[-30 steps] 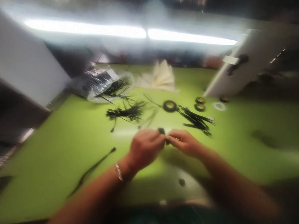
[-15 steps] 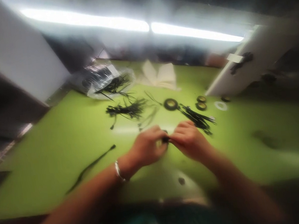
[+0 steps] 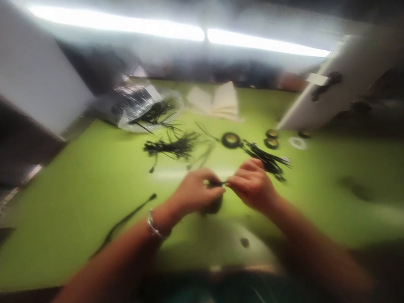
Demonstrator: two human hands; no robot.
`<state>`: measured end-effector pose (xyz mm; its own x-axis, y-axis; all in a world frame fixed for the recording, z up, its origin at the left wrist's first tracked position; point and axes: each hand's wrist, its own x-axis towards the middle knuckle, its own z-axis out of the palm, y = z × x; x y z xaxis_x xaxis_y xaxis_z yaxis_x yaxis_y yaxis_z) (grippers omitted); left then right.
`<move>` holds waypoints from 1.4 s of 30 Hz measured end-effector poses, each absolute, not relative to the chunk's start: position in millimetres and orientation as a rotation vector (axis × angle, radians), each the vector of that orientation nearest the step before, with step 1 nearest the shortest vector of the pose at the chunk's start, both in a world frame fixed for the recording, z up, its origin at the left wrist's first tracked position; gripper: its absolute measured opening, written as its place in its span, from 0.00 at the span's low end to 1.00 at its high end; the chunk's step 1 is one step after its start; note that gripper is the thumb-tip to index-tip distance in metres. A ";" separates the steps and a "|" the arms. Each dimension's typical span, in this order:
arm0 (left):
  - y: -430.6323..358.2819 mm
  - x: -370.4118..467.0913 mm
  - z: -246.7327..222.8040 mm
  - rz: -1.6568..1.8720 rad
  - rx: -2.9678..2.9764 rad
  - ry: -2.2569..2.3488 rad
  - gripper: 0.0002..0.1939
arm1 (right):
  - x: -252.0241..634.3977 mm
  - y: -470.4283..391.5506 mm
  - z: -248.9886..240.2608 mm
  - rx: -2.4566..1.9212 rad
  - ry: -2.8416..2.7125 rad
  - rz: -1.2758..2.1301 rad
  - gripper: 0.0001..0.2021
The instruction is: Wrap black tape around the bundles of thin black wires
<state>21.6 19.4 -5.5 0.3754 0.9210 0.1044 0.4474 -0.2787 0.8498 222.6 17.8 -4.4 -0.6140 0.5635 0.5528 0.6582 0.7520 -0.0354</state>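
Note:
In the middle of the green table, my left hand pinches a short dark stretch of black cable between thumb and fingers. Its fine details are blurred. The fingertips of my right hand are closed on the other end of it, close beside the left fingertips. A dark rounded shape shows just below my left fingers; what it is I cannot make out. Just behind my right hand lies a bundle of black cables. A single black cable stretches across the table beside my left forearm.
A loose bunch of black cables lies beyond my left hand, with a clear plastic bag of more behind it. A black tape roll, smaller rolls, a white ring and an open booklet lie farther back. White panels flank the table.
My left hand has turned and shifted slightly left, and the dark piece between the hands now shows as a thin strand. My right hand stays nearly in place, still pinching.

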 end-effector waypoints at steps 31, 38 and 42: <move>16.6 24.6 -21.2 1.069 2.543 1.049 0.11 | 216.6 18.6 -16.1 -1.045 -2.394 0.324 0.11; 18.8 27.4 -17.8 1.013 2.220 1.041 0.06 | 221.4 13.8 -8.6 -1.020 -2.412 0.134 0.11; 17.1 27.9 -14.7 0.941 2.110 1.148 0.03 | 219.1 13.6 -9.5 -1.013 -2.385 0.083 0.12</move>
<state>27.9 17.1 -14.7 0.3888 0.8662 0.3137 0.4774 -0.4807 0.7355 219.1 13.6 -9.5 -0.5700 0.6826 0.4574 0.6493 0.7153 -0.2584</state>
